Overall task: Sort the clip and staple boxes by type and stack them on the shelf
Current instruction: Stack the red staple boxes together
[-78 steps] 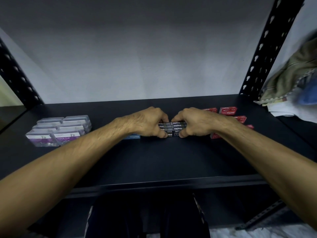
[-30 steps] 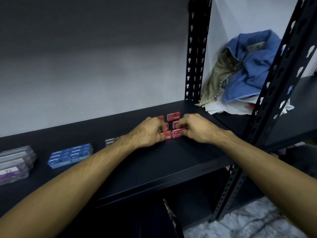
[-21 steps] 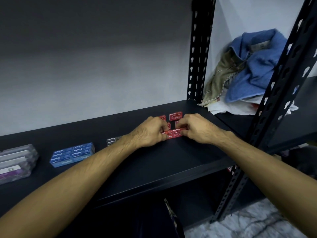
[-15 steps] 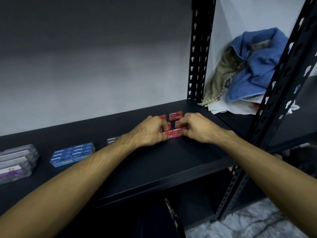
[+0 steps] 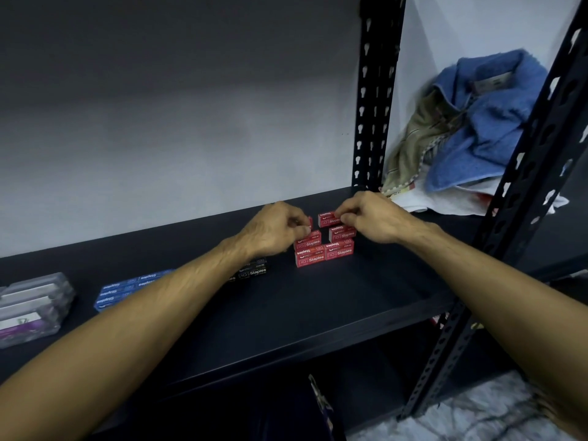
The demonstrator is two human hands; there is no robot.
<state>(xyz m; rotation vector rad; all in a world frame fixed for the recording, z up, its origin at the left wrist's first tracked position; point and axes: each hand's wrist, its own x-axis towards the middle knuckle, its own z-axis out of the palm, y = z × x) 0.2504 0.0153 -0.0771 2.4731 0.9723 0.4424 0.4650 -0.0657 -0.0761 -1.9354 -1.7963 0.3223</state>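
1. At the far left edge of the frame, clear plastic paper clip boxes [image 5: 30, 308] are seen stacked on the black shelf [image 5: 318, 300].
2. Just to their right, a flat group of blue staple boxes [image 5: 127, 286] is laid out, partly hidden by the left forearm.
3. Next, near the middle, black staple boxes [image 5: 254, 270] are seen beside the left wrist.
4. The left hand [image 5: 270, 232] is curled in the middle of the frame, and a small red staple box [image 5: 310, 221] is pinched at its fingertips.
5. The red staple boxes [image 5: 324, 249] are grouped just right of that hand, some lying on others.
6. The right hand [image 5: 372, 219] is curled too, and the back red box [image 5: 329, 218] is pinched at its top edge.
7. What could go wrong: the little red stack could be knocked over if a box is set down crooked or bumped by a knuckle. A box could also be dropped, since only the fingertips are used.
8. The shelf top is dark, flat and smooth, so boxes may be slid easily.
9. A black metal post with holes [image 5: 375, 90] is seen at the upper middle, before a grey wall.
10. At the upper right, a blue towel [image 5: 496, 122] and other cloths are piled on the next shelf.
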